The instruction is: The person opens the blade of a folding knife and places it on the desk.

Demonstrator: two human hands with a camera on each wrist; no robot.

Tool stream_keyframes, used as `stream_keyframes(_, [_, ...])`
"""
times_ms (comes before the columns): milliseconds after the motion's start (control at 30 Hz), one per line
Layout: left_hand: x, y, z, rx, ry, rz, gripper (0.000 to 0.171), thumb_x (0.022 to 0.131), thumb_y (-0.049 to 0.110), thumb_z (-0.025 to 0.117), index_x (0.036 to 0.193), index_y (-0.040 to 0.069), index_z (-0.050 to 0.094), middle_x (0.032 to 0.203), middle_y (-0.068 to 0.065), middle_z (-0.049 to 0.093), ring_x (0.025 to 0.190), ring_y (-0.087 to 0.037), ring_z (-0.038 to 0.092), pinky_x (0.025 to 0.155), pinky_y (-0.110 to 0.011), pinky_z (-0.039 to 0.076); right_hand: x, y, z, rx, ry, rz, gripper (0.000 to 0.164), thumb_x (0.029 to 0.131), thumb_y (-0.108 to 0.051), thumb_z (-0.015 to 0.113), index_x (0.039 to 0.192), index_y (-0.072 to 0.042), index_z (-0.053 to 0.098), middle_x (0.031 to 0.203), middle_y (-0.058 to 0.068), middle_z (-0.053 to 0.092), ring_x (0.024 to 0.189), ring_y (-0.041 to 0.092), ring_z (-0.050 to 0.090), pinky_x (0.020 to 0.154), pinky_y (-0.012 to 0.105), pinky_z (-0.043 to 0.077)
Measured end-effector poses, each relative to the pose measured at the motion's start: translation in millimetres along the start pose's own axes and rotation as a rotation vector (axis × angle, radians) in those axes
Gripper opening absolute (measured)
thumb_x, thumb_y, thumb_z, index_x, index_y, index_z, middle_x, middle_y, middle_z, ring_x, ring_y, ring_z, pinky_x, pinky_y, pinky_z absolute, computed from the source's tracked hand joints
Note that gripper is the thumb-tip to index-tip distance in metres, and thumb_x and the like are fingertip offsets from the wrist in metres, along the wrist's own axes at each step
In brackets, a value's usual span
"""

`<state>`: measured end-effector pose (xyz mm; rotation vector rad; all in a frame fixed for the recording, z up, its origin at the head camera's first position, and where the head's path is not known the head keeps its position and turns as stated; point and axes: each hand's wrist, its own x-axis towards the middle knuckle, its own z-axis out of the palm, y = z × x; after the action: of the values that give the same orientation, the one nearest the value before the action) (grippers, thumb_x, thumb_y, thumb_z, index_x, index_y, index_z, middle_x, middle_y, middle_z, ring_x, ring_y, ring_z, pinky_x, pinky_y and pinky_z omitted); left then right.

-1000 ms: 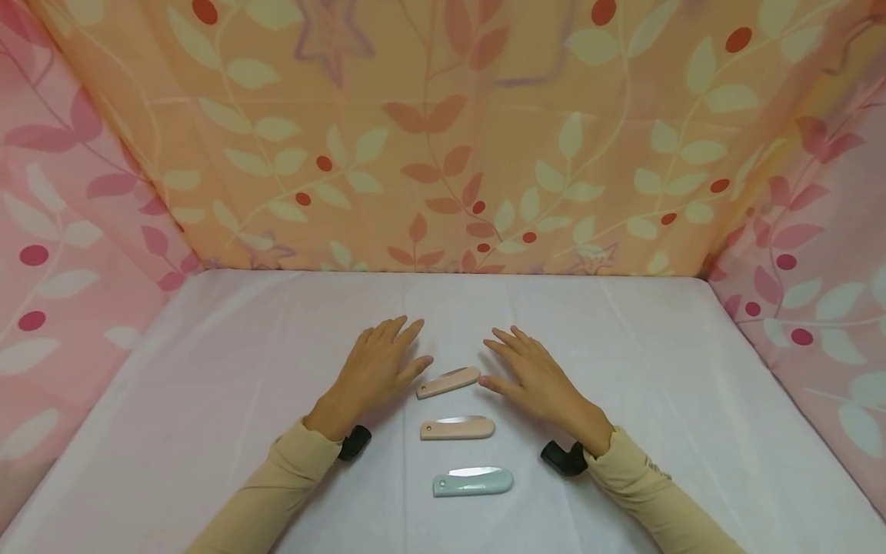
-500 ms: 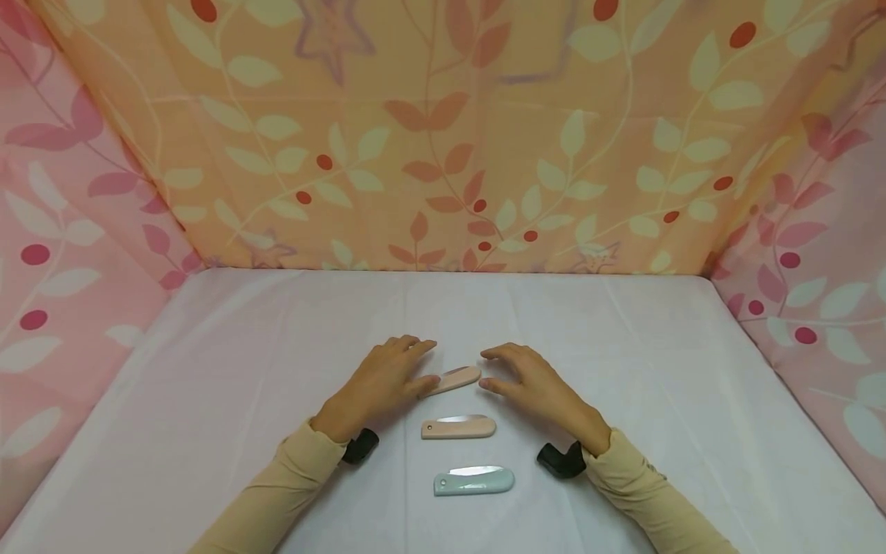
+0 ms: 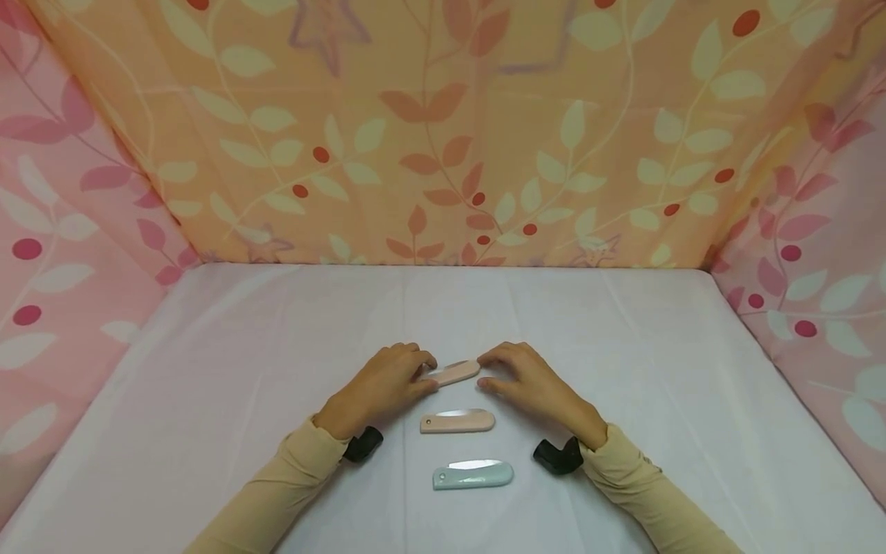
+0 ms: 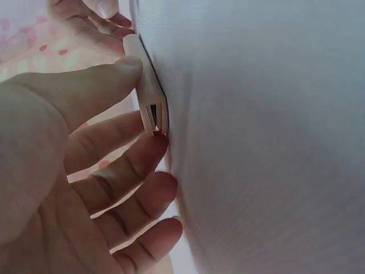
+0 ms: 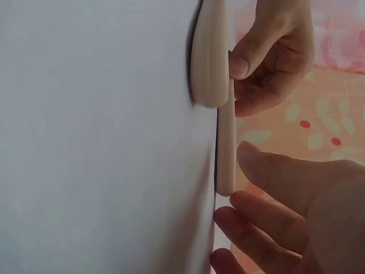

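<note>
Three folding knives lie in a column in the head view. My left hand pinches the left end of the farthest, a pale pink folding knife, with its thumb on the near side and fingers behind. In the left wrist view, the slotted end of this knife shows between thumb and fingers. At the other end is my right hand, its thumb apart from the handle and its index fingertip right at the rounded tip. Nearer lie a second pink folding knife and a mint green one, blades folded with metal edges showing.
A white cloth covers the table. Behind it hangs an orange leaf-print curtain, with pink printed curtains at the sides. Black devices sit under both wrists.
My left hand has moved right and its fingers have curled onto the far pink knife's left end. My right hand's fingers have drawn in at its right tip. The nearer knives stay in place.
</note>
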<state>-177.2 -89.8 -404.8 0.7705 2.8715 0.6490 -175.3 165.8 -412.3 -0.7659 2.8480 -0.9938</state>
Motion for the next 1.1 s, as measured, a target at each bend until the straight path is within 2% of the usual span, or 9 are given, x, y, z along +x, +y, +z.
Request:
stream_keyframes(100, [0.7,1.8,-0.3,-0.042,-0.016,-0.019,0.029,0.091,0.028,0.073,0.113,0.010,0.071,0.079,0.004,0.055,0.074,-0.012,0.048,0.072,-0.030,0.041,-0.5,-0.4,1.7,0.016,-0.008,0.007,0.033,0.088,-0.023,0.075,0.117,-0.008,0.070,0.116,0.003,0.071,0.117,0.028,0.057,0.103,0.049,0.042])
stream_keyframes(333, [1.0,2.3,-0.8,-0.095,-0.022,-0.058,0.028,0.087,0.027,0.077,0.109,0.010,0.070,0.081,0.005,0.054,0.073,-0.010,0.050,0.066,-0.025,0.041,0.5,-0.5,2.6,0.058,-0.023,0.009,0.037,0.086,-0.022,0.077,0.119,-0.006,0.068,0.120,0.006,0.070,0.118,0.030,0.058,0.103,0.050,0.043])
stream_keyframes(500, [0.3,3.4,-1.1,-0.097,-0.016,-0.053,0.030,0.086,0.028,0.078,0.109,0.010,0.069,0.081,0.005,0.054,0.074,-0.010,0.050,0.066,-0.025,0.041,1.9,-0.8,2.4,0.149,-0.031,0.082,0.038,0.087,-0.022,0.076,0.121,-0.008,0.068,0.122,0.006,0.070,0.122,0.029,0.059,0.107,0.051,0.042])
stream_keyframes(700, [-1.0,6.2,-2.4,-0.074,-0.017,-0.054,0.030,0.086,0.029,0.078,0.109,0.010,0.071,0.081,0.005,0.054,0.074,-0.010,0.050,0.066,-0.026,0.041,2.3,-4.9,2.8,0.249,0.018,0.144,0.033,0.089,-0.021,0.075,0.119,-0.010,0.070,0.119,0.005,0.071,0.117,0.025,0.063,0.103,0.048,0.046])
stream_keyframes(767, [-1.4,6.9,-2.9,-0.077,-0.011,-0.052,0.029,0.086,0.029,0.078,0.107,0.011,0.071,0.080,0.005,0.054,0.073,-0.010,0.049,0.065,-0.025,0.041,2.9,-5.0,3.4,0.301,0.030,0.164,0.031,0.089,-0.020,0.075,0.118,-0.009,0.070,0.118,0.006,0.072,0.112,0.024,0.065,0.100,0.045,0.049])
stream_keyframes(967, [-2.5,9.3,-2.6,-0.120,0.007,-0.036,0.025,0.087,0.026,0.078,0.105,0.009,0.070,0.080,0.004,0.053,0.073,-0.010,0.049,0.064,-0.024,0.040,4.6,-4.2,3.0,0.444,0.030,0.230,0.029,0.089,-0.018,0.074,0.115,-0.006,0.070,0.108,0.009,0.073,0.096,0.015,0.068,0.085,0.024,0.053])
stream_keyframes(1100, [-3.0,11.4,-2.2,-0.139,0.015,-0.028,0.024,0.086,0.024,0.078,0.104,0.009,0.070,0.081,0.004,0.054,0.074,-0.010,0.049,0.065,-0.024,0.041,4.1,-4.7,0.8,0.511,0.014,0.261,0.033,0.089,-0.020,0.075,0.118,-0.004,0.069,0.107,0.010,0.073,0.094,0.013,0.068,0.083,0.020,0.051])
